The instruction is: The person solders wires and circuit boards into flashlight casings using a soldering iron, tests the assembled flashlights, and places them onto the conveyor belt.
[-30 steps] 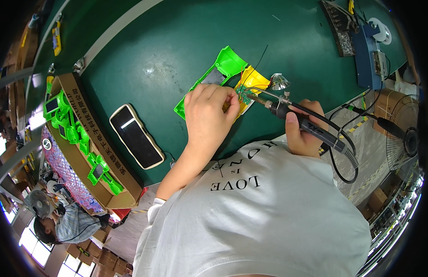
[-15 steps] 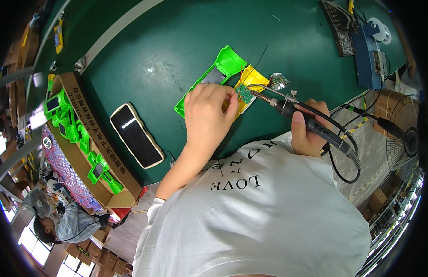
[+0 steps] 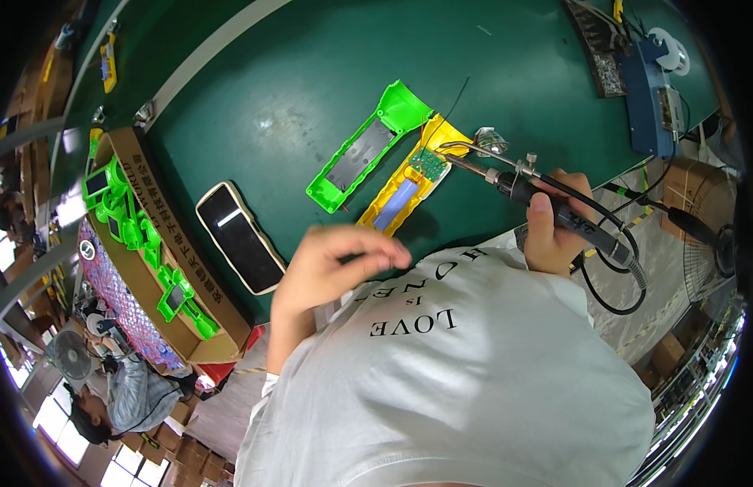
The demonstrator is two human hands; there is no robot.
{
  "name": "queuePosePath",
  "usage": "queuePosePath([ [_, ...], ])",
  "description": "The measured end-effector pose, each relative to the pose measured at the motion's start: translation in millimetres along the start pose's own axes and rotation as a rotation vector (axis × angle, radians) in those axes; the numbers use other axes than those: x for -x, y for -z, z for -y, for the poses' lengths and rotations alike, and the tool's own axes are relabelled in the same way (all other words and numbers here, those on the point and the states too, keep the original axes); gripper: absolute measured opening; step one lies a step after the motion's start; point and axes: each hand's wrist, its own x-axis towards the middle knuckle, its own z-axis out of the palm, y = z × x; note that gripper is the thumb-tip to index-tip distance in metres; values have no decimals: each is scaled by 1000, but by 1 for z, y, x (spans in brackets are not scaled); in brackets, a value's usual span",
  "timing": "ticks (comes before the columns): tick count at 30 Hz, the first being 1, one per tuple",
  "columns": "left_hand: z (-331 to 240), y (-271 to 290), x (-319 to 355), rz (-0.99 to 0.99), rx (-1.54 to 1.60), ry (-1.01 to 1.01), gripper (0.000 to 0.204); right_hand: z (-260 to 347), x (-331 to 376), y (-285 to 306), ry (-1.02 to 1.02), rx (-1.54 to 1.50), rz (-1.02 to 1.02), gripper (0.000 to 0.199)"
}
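My right hand grips a soldering iron that has a curved metal tube alongside it. Its tip reaches the edge of a small green circuit board in a yellow plastic casing half. Below the board, a blue-violet cylindrical battery lies in the same casing. Beside it on the left lies a green casing half with a dark grey inner panel. My left hand hovers near my shirt, apart from the casing. Its thumb and fingertips are drawn together; anything between them is hidden.
A phone lies left on the green table. A cardboard box of green casings stands farther left. A shiny reflector sits by the yellow casing. A blue device with a white spool stands far right, near a fan.
My left hand has left the circuit board and come down toward my body, uncovering the battery and the green casing. The iron's tip has shifted slightly to the right.
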Motion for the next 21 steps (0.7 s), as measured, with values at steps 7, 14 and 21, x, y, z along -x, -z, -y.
queuePosePath([
  [7,14,-35,-38,-509,-154,-21,3,0,1,2,11,35,-35,14],
  [14,22,-40,-57,-590,-984,-267,7,3,-2,6,52,162,100,14],
  [21,20,-40,-59,-558,-1088,-325,10,4,-3,8,25,203,176,16],
])
